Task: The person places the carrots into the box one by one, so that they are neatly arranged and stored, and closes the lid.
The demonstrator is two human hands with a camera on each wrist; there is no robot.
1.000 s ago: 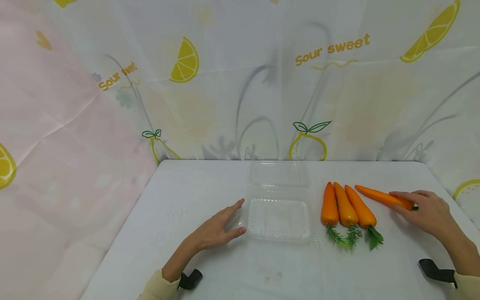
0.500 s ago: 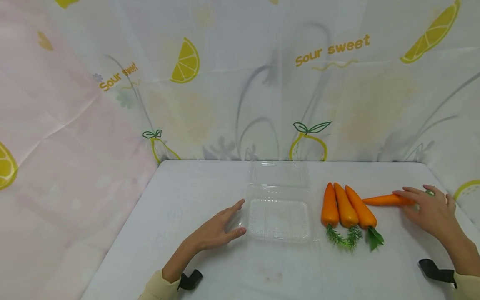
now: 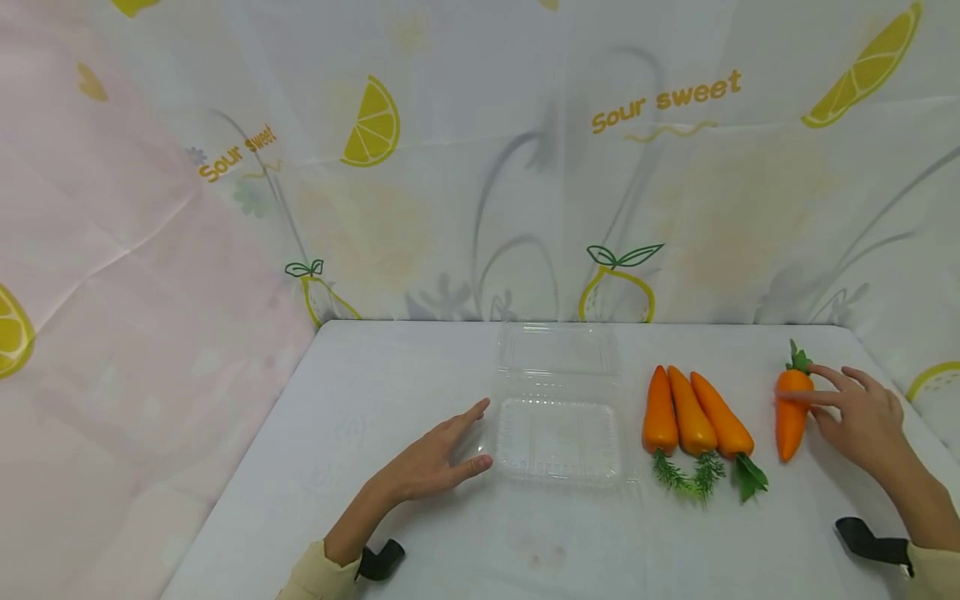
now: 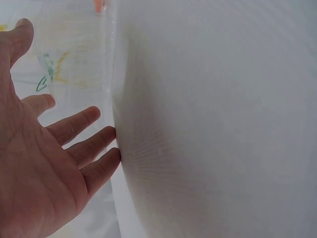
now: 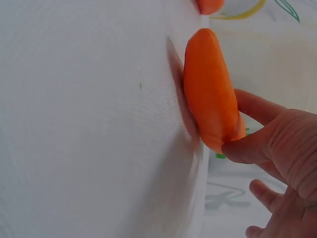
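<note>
My right hand (image 3: 866, 417) is at the right of the table, thumb and index finger pinching an orange carrot (image 3: 792, 429). That carrot's leafy top points to the back and its tip to the front. In the right wrist view the thumb presses on the carrot (image 5: 208, 89) near its thick end, while the other fingers spread away. To its left lie three carrots (image 3: 696, 412) side by side, green tops toward the front. My left hand (image 3: 427, 462) rests with fingers spread beside a clear plastic box (image 3: 558, 479), whose lid (image 3: 557, 346) lies open behind it.
A white table (image 3: 360, 375) carries everything, with its back edge against a lemon-printed cloth (image 3: 465, 167). Black wrist mounts (image 3: 381, 558) sit on both forearms.
The carrot at my right hand has swung round from pointing left to lying with its tip toward the front and its leaves at the back. My left hand has stayed still.
</note>
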